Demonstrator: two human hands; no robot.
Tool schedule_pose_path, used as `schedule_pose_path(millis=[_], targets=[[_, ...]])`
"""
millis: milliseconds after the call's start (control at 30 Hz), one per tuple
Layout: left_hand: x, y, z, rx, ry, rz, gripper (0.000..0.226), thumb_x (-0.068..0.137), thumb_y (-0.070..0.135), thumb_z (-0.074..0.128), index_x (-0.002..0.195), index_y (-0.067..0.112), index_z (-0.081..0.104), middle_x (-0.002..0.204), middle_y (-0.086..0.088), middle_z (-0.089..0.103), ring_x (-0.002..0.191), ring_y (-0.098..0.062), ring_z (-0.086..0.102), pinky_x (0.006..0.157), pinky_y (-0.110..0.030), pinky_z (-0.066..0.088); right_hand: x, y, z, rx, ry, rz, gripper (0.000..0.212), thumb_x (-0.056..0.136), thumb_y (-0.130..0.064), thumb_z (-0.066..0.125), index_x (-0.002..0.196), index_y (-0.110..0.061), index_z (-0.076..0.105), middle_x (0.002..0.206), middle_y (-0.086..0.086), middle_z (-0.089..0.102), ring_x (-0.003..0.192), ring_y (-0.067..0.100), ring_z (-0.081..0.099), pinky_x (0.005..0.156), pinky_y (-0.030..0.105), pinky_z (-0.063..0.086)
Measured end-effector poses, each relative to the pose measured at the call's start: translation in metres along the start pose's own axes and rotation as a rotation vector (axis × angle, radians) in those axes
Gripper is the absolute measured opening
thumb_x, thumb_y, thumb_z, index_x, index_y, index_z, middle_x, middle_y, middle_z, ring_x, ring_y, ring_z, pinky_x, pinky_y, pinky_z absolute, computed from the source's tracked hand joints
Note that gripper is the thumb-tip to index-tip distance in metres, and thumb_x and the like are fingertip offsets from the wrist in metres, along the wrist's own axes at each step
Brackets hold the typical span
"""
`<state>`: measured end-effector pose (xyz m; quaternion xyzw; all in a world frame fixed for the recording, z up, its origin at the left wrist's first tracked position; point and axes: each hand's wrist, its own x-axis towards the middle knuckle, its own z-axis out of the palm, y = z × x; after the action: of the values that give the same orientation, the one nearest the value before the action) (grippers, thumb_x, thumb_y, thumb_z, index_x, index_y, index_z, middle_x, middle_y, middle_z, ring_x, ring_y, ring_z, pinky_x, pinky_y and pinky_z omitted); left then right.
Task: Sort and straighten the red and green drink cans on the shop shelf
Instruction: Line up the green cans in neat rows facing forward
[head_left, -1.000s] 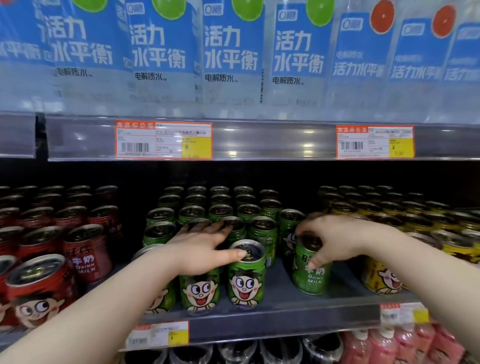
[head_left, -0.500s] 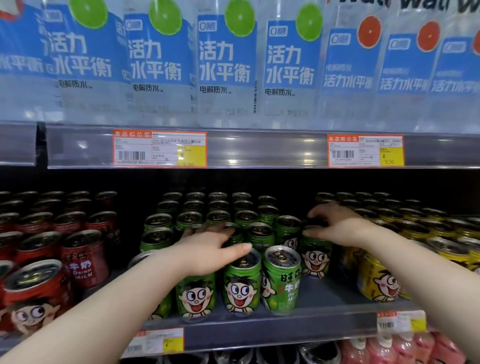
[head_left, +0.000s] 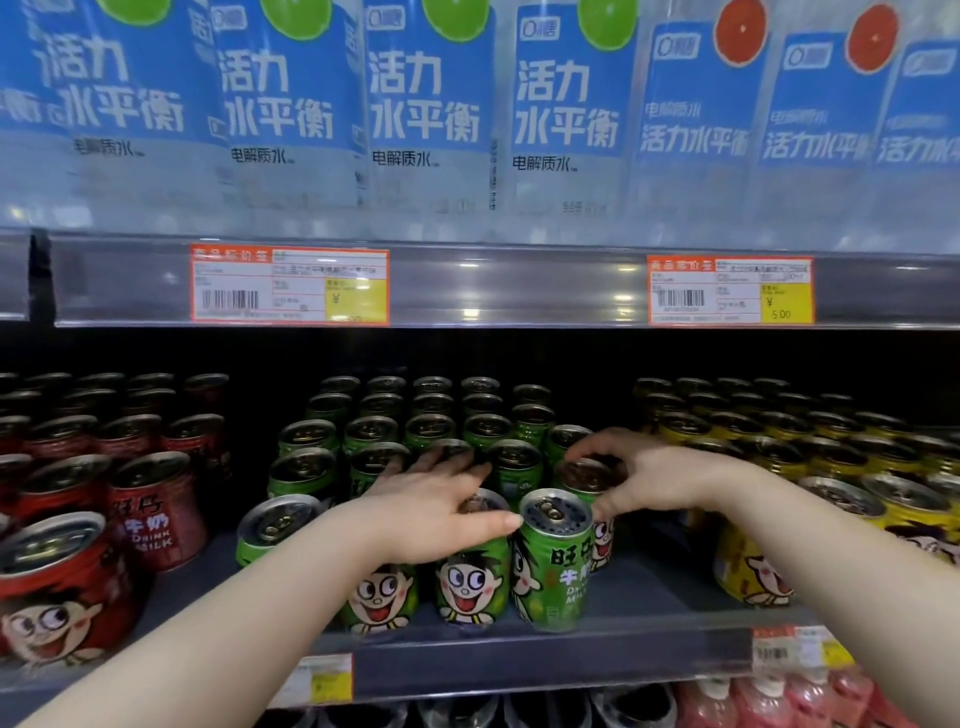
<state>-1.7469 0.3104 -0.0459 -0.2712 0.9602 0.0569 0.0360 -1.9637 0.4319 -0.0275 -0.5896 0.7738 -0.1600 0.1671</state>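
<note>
Green drink cans (head_left: 470, 592) stand in rows mid-shelf, cartoon faces forward at the front. One front green can (head_left: 553, 566) shows its text side. My left hand (head_left: 436, 512) lies flat over the tops of the front cans, its thumb tip touching that can's rim. My right hand (head_left: 641, 480) curls round the top of a green can (head_left: 584, 475) just behind it. Red cans (head_left: 156, 512) fill the left of the shelf.
Yellow cans (head_left: 753, 571) crowd the right side, close to my right forearm. A bare strip of grey shelf (head_left: 654, 597) lies between green and yellow. Tall blue-labelled bottles (head_left: 426, 104) stand on the shelf above, and pink bottles (head_left: 753, 701) below.
My right hand set its green can down at the front beside the others, let go, and took hold of the can behind it. My left hand stayed on the can tops.
</note>
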Motion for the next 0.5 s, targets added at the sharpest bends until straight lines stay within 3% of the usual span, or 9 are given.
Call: schedule_pose_path(millis=[67, 133, 233, 333, 433, 500], targets=[[-0.001, 0.000, -0.001, -0.003, 0.000, 0.002, 0.076, 0.083, 0.073, 0.024, 0.148, 0.035, 0.008, 0.158, 0.009, -0.004, 0.145, -0.017, -0.010, 0.117, -0.047, -0.004, 0.002, 0.001, -0.007, 0.122, -0.045, 0.016, 0.045, 0.078, -0.028, 0.072, 0.118, -0.035, 0.054, 0.130, -0.004, 0.052, 0.117, 0.012, 0.050, 0.103, 0.029, 0.042], [-0.001, 0.000, -0.001, -0.004, 0.000, 0.002, 0.076, 0.084, 0.073, 0.024, 0.148, 0.035, 0.008, 0.158, 0.009, -0.005, 0.145, -0.017, -0.011, 0.116, -0.046, -0.004, 0.008, 0.001, -0.014, 0.243, 0.061, 0.056, 0.028, 0.086, -0.027, 0.065, 0.113, -0.029, 0.057, 0.122, 0.000, 0.059, 0.107, 0.013, 0.056, 0.091, 0.027, 0.047], [-0.001, 0.000, -0.001, -0.009, -0.001, 0.001, 0.077, 0.083, 0.074, 0.024, 0.148, 0.035, 0.008, 0.158, 0.009, -0.004, 0.145, -0.016, -0.011, 0.117, -0.046, -0.005, 0.027, 0.005, -0.013, 0.122, 0.255, 0.189, 0.053, 0.089, -0.042, 0.057, 0.134, -0.016, 0.048, 0.128, 0.006, 0.057, 0.108, 0.019, 0.058, 0.080, 0.023, 0.046], [0.000, -0.002, 0.000, -0.011, 0.001, 0.000, 0.077, 0.083, 0.074, 0.024, 0.148, 0.036, 0.008, 0.158, 0.009, -0.004, 0.145, -0.016, -0.010, 0.117, -0.046, -0.005, 0.042, 0.009, -0.001, 0.062, 0.173, 0.214, 0.059, 0.091, -0.049, 0.050, 0.141, -0.020, 0.040, 0.140, 0.006, 0.049, 0.123, 0.021, 0.051, 0.090, 0.025, 0.044], [0.000, -0.001, 0.000, -0.014, 0.001, 0.000, 0.077, 0.083, 0.074, 0.024, 0.148, 0.036, 0.008, 0.158, 0.010, -0.004, 0.145, -0.017, -0.010, 0.117, -0.046, -0.006, 0.046, 0.011, 0.002, 0.115, 0.163, 0.154, 0.036, 0.090, -0.040, 0.055, 0.122, -0.022, 0.056, 0.119, 0.005, 0.060, 0.103, 0.016, 0.057, 0.071, 0.020, 0.046], [0.000, -0.001, 0.000, -0.015, -0.005, -0.002, 0.077, 0.083, 0.075, 0.024, 0.148, 0.036, 0.009, 0.158, 0.010, -0.004, 0.145, -0.017, -0.010, 0.117, -0.046, -0.006, 0.047, 0.014, -0.001, 0.131, 0.163, 0.127, 0.024, 0.089, -0.034, 0.060, 0.109, -0.021, 0.059, 0.110, 0.006, 0.062, 0.095, 0.016, 0.057, 0.070, 0.023, 0.048]])
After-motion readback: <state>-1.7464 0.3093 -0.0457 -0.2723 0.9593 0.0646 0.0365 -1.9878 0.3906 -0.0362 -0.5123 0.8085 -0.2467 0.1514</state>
